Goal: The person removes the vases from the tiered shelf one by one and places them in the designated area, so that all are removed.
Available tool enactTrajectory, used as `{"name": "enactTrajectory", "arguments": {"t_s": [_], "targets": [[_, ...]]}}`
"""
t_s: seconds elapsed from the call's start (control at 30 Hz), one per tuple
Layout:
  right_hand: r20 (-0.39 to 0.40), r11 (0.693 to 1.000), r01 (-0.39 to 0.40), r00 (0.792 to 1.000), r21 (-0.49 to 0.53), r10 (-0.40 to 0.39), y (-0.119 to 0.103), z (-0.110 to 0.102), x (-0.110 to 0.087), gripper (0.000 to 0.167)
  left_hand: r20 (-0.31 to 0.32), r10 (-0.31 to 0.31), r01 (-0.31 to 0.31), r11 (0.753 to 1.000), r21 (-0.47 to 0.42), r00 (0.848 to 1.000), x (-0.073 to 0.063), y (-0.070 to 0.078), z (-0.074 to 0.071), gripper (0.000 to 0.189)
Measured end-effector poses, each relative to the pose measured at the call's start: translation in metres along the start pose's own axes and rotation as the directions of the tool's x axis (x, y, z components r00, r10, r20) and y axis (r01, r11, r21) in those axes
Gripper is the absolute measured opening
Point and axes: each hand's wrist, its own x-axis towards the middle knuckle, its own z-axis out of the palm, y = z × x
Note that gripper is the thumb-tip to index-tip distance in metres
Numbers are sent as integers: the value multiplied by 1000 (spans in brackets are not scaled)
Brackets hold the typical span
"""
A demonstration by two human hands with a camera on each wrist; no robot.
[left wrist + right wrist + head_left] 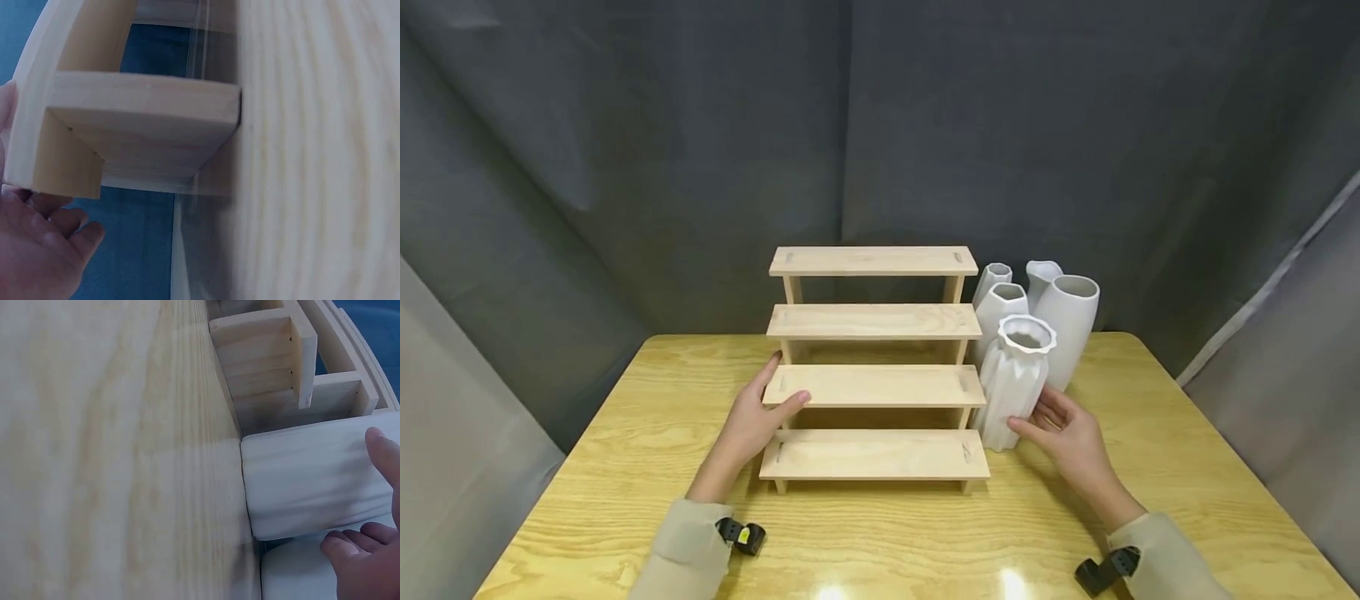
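Observation:
A light wooden four-tier shelf stand [872, 387] stands on the table. My left hand [760, 417] grips the left end of its second shelf from the bottom, thumb on top; in the left wrist view, fingers [69, 225] curl beneath a board. Just right of the stand is a white pleated vase [1015, 387] with a scalloped rim. At this vase's lower right side is my right hand [1071, 437], thumb across the front and fingers around the side. In the right wrist view the thumb [384, 453] overlaps the pleated vase [312, 481], its base on the tabletop.
Several more white vases crowd behind the pleated one, among them a tall smooth vase [1070, 325] and a faceted vase [1000, 312]. The yellow wood-grain table [865, 537] ends at a dark grey curtain [715, 150] at the back.

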Motion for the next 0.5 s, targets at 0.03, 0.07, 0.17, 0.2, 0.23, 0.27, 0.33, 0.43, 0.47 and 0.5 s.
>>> {"name": "enactTrajectory", "arguments": {"t_s": [0.03, 0.07, 0.17, 0.2, 0.23, 0.27, 0.33, 0.43, 0.47, 0.5], "targets": [[-5, 1000, -2, 1000, 4, 2, -2, -1, -2, 77, -1, 5, -5, 1000, 0, 1000, 0, 1, 0, 98], [-7, 1000, -4, 1000, 9, 4, -4, -2, -4, 76, 0, 11, -11, 1000, 3, 1000, 0, 1, 1, 97], [-23, 1000, 7, 1000, 4, -7, -11, -6, -10, 75, -4, 13, -13, 1000, 15, 1000, -2, 5, 5, 97], [-29, 1000, 13, 999, 0, -13, -13, -7, -12, 73, -5, 15, -15, 1000, 24, 1000, -3, 6, 6, 97], [-40, 1000, 21, 999, -14, -21, -16, -8, -15, 71, -7, 16, -16, 999, 32, 1000, -3, 7, 8, 97], [-54, 999, 29, 998, -39, -31, -19, -9, -17, 69, -11, 16, -16, 999, 41, 1000, -4, 8, 9, 97], [-93, 995, 41, 994, -86, -49, -26, -10, -21, 65, -15, 5, -4, 998, 60, 1000, -6, 10, 12, 97], [-149, 990, 53, 986, -130, -72, -36, -10, -28, 60, -27, -15, 17, 996, 82, 1000, -9, 13, 14, 98], [-159, 989, 60, 984, -137, -81, -39, -10, -30, 59, -31, -26, 29, 996, 90, 999, -10, 13, 14, 98], [-164, 988, 70, 982, -135, -92, -42, -9, -32, 58, -35, -36, 39, 994, 99, 999, -11, 14, 14, 98]]}}
